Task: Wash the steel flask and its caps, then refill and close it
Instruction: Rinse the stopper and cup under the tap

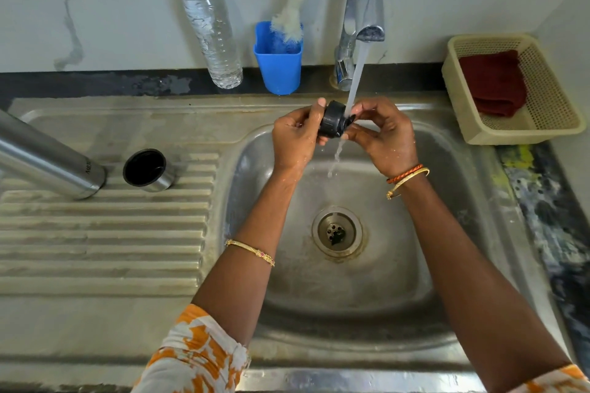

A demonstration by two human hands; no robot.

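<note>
Over the sink basin (399,281), a black inner cap (332,120) is held under the stream from the tap (364,9); it is gripped on its left side by the curled fingers and thumb of the left hand (295,137), and pinched on its right side by the fingers of the right hand (383,134); water is seen running off it toward the drain (336,231). On the ribbed drainboard (105,233) at the left, the steel flask (44,156) is laid on its side; just beside it, to its right, the steel outer cap (148,171) is stood with its open side up. On the bench at the far edge, a plastic water bottle (210,25), a blue cup (277,67) holding a bottle brush (292,9), and a basket (510,128) with a dark red cloth (495,83) are seen.
</note>
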